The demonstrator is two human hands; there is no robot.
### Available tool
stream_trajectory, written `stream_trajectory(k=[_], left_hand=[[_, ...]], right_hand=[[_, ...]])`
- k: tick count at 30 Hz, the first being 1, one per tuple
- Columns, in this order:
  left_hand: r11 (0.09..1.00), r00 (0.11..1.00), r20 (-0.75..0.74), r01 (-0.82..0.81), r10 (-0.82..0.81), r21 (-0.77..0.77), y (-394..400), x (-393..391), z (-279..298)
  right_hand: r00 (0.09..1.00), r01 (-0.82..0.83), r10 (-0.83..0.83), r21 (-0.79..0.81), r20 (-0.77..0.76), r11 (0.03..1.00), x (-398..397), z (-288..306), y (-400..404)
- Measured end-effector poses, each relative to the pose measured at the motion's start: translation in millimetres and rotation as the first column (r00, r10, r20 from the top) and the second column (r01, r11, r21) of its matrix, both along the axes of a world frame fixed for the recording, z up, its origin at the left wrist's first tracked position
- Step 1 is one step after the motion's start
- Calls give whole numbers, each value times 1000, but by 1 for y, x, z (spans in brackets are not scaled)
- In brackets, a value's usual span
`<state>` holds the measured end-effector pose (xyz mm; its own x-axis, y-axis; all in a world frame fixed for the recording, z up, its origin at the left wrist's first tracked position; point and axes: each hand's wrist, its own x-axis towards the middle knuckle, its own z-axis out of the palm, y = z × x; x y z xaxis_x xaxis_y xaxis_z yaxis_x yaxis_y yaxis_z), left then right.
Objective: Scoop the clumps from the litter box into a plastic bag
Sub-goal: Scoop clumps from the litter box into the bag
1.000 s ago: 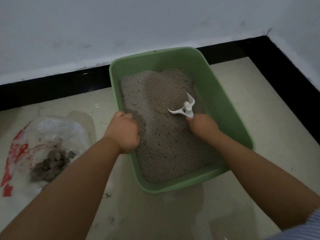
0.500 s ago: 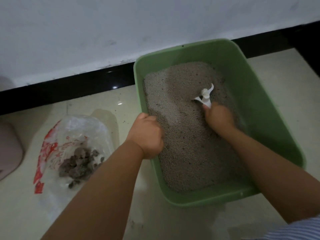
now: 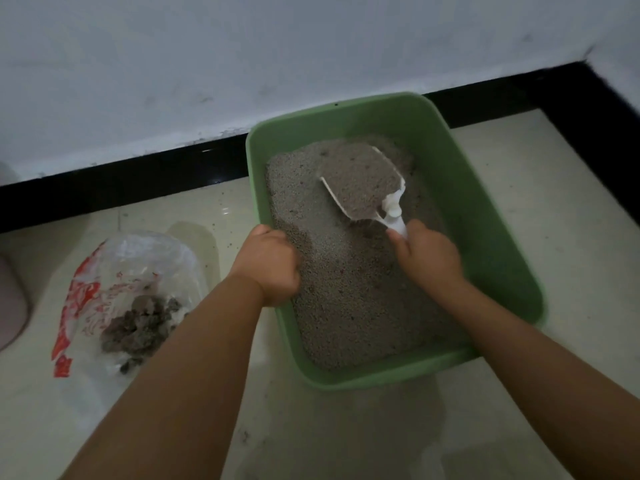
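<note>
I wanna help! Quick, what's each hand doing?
Left hand: closed, gripping the green litter box rim.
Right hand: closed, holding the white scoop, full of litter.

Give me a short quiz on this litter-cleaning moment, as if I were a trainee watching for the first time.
1. True or false: the white scoop in the right hand is loaded with litter.
2. What does the left hand grip?
A. the plastic bag
B. the near-left rim of the green litter box
C. the scoop handle
3. Fill in: the grey clumps already collected lie in the ____.

Key: 1 true; 2 B; 3 plastic bag.
</note>
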<state>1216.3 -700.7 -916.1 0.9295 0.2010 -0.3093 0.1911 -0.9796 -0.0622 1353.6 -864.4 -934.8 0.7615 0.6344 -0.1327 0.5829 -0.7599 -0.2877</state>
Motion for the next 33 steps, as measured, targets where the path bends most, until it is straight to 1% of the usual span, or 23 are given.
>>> stream_trajectory(k=[5,9,13,16,19,23,26,28,30,33], left_hand=[[1000,1000,-18,-20,20,19,-1,0,2],[999,998,-38,-41,42,29,-2,0,3],[998,997,-58,-50,52,47,-3,-3,4],[997,996,-75,-42,46,59,-3,-4,5],[998,996,-74,-42,46,49,-2,-2,6],[998,996,-77,-38,41,40,-2,-1,5],[999,997,-70,-30,32,31,-2,-2,5],[999,998,-57,-30,31,13,-1,-1,5],[1000,999,-42,-21,21,2,-1,-1,4],[1000,998,-60,-26,26,-6,0,-1,3]], right_hand=[[1000,25,-26,-55,-10,998,-18,7,-18],[1000,30,-29,-29,3,999,-23,16,-27],[1000,11,-11,-59,14,998,-20,18,-29],[999,39,-38,-36,6,999,-17,18,-29],[1000,7,-5,-59,28,998,-17,18,-30],[998,59,-59,-2,-10,998,-16,21,-23],[1000,2,-1,-68,15,998,-12,21,-20],[1000,-4,5,-78,12,997,-7,21,-18],[1000,13,-15,-86,-19,996,0,20,-13],[996,14,-25,-132,-84,991,10,16,2]])
